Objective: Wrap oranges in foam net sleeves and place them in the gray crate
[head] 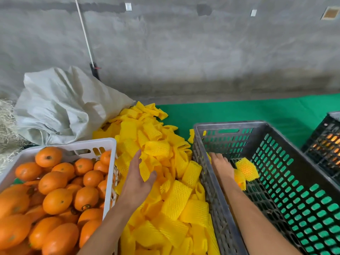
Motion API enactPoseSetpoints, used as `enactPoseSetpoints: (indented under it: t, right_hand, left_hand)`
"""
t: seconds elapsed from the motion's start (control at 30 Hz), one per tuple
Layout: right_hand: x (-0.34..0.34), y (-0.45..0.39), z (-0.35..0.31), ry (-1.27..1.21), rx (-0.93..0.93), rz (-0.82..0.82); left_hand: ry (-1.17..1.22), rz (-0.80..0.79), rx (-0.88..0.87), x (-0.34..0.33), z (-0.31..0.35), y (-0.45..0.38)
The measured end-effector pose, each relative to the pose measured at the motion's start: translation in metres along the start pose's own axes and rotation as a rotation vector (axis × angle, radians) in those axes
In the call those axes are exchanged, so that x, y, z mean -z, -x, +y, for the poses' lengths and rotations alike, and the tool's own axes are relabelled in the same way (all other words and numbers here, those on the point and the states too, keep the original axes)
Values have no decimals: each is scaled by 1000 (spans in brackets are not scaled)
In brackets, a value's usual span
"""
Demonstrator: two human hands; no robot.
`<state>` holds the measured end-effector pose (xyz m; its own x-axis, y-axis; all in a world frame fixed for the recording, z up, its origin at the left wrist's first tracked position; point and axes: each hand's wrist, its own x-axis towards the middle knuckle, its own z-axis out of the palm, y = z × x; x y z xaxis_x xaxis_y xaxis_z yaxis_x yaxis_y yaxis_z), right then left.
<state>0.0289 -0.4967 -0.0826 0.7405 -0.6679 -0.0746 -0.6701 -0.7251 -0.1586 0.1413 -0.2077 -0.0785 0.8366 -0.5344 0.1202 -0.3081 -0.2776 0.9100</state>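
Looking down from the head camera, the entry runs left to right.

White crate (108, 144): near left, heaped with bare oranges (55, 181), unwrapped.

Foam net sleeves (174, 199): loose yellow pile on the floor between the white crate and the gray crate, running from the near edge back to the green mat (257, 111).

Left hand (137, 181): reaching out over the sleeve pile just beside the white crate's right wall, fingers straight and spread, thumb apart; it holds nothing, fingertips at the sleeves near the pile's middle.

Gray crate (230, 126): near right, on the green mat, perforated walls and grid floor showing. One wrapped orange (246, 169) in a yellow sleeve lies on the crate floor close to the left wall; a second yellow sleeve piece (240, 180) sits just beside and nearer, orange showing faintly at its lower end.

Right hand (221, 166): inside the gray crate along its left wall, fingers extended and relaxed, touching or just beside the wrapped orange; no grip is visible.

Black crate (323, 144): far right edge, orange fruit visible through its slats.

White woven sack (60, 105): crumpled behind the white crate against the concrete wall (184, 52). Straw-like fibre (7, 129) at far left.
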Motion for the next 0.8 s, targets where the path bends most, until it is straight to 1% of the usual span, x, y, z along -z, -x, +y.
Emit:
enactPoseSetpoints:
  t: [0.03, 0.1, 0.17, 0.2, 0.23, 0.27, 0.33, 0.4, 0.43, 0.5, 0.57, 0.6, 0.67, 0.73, 0.8]
  right_hand:
    - [14, -2, -5, -34, 6, 100]
    - [43, -1, -18, -194, 45, 365]
    - [71, 4, -38, -315, 149, 580]
    - [80, 8, -50, -336, 222, 642]
    - [86, 13, -63, -347, 300, 655]
    - [87, 20, -78, -355, 371, 608]
    - [73, 35, -107, -324, 487, 402]
    - [44, 49, -131, -198, 565, 186]
    - [29, 54, -139, -140, 586, 84]
    - [4, 62, -148, -130, 593, -142]
    - [-11, 64, -152, -191, 599, -317]
    - [-15, 64, -153, -194, 599, -355]
    - [-19, 64, -154, -200, 568, -361]
    - [-18, 65, -157, -276, 526, -310]
    - [-11, 63, -159, -405, 490, -239]
  left_hand:
    - [-32, 24, -15, 1, 1, 1]
    - [-145, 93, -50, 3, 5, 2]
    - [-272, 176, -77, 6, 10, 2]
    - [-334, 199, -85, 8, 12, 2]
    - [-393, 197, -80, 10, 14, 2]
    - [-439, 168, -50, 11, 16, 2]
    - [-476, 59, 77, 11, 15, 4]
    - [-496, -51, 229, 10, 10, 5]
    - [-516, -82, 276, 11, 8, 5]
    - [-531, -65, 295, 11, 6, 3]
    - [-495, 10, 252, 11, 4, 0]
    - [-465, 43, 223, 11, 4, -1]
    - [-376, 102, 150, 11, 4, -3]
    - [-242, 176, 58, 9, 5, -4]
    - [-85, 234, -20, 8, 5, -5]
